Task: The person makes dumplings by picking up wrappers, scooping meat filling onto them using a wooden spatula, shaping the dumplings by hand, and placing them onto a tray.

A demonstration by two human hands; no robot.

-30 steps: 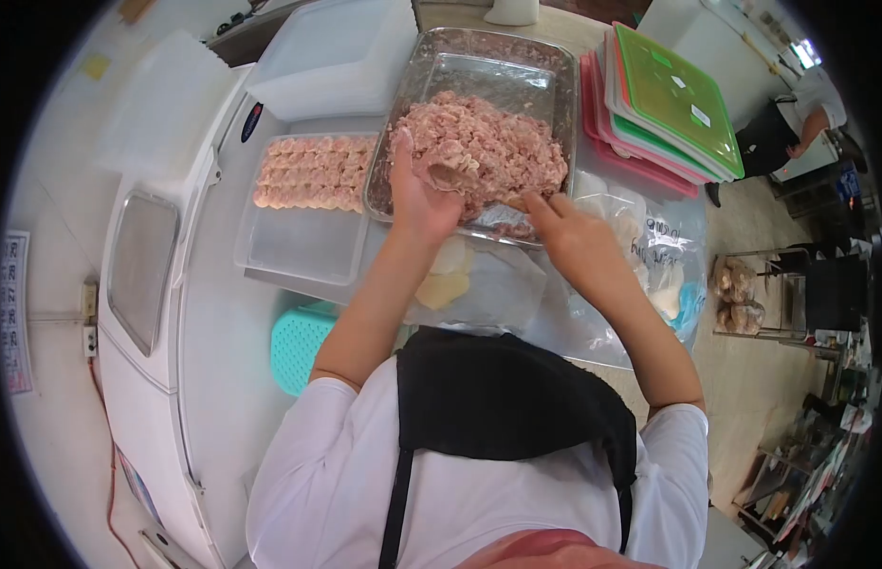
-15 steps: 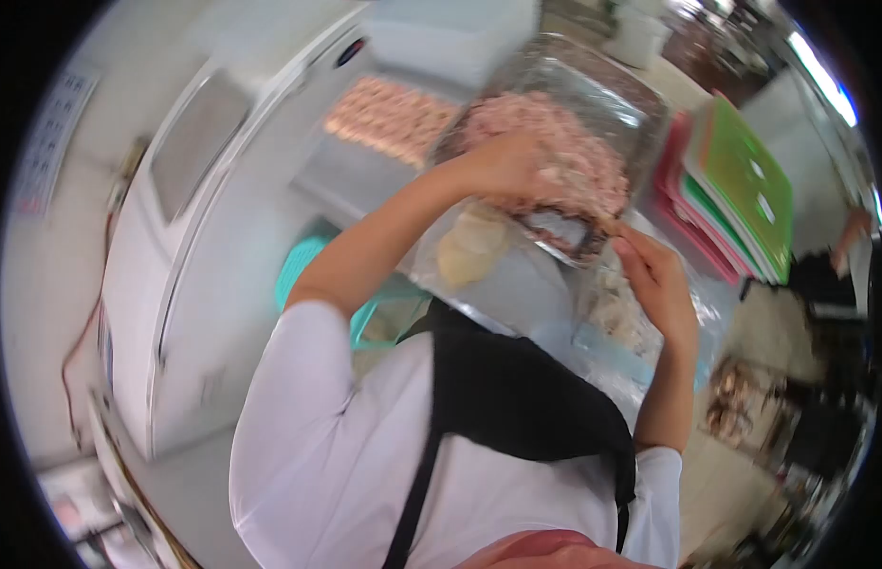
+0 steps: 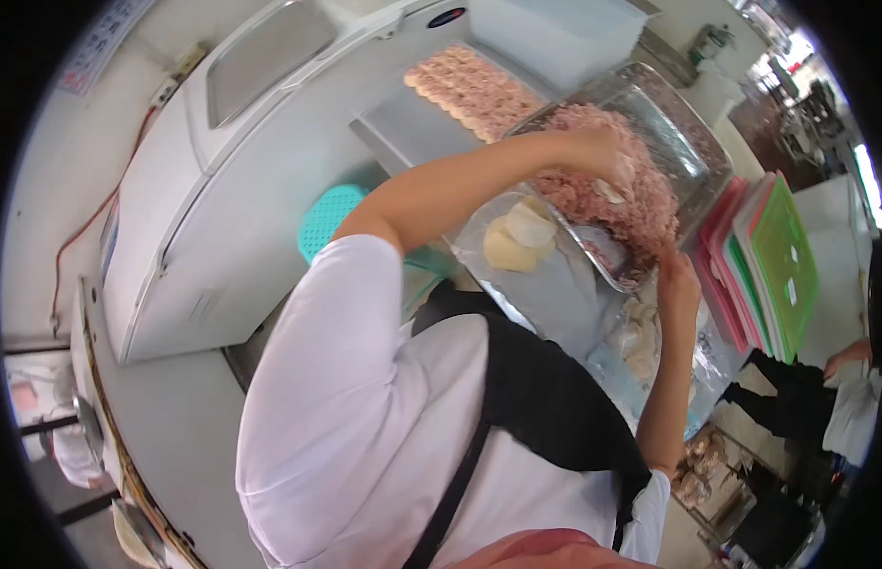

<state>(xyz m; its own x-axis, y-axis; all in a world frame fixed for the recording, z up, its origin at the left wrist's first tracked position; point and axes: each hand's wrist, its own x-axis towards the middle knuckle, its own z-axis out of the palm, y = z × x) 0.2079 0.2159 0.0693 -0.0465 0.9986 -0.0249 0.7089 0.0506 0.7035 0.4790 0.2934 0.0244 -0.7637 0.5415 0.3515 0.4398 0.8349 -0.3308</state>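
Under left hand (image 3: 606, 157), grasp unclear: minced meat (image 3: 652, 201) in metal tray (image 3: 686, 142). Beside right hand (image 3: 678, 277), fingers curled, hold indeterminable: heap's edge. Risk: meat spilling over rim, if pushed outward.

White shirt (image 3: 365, 503), black apron (image 3: 560, 394).
Sleeves (image 3: 318, 379) short and loose; narrow black strap (image 3: 450, 500) lies over the shirt.
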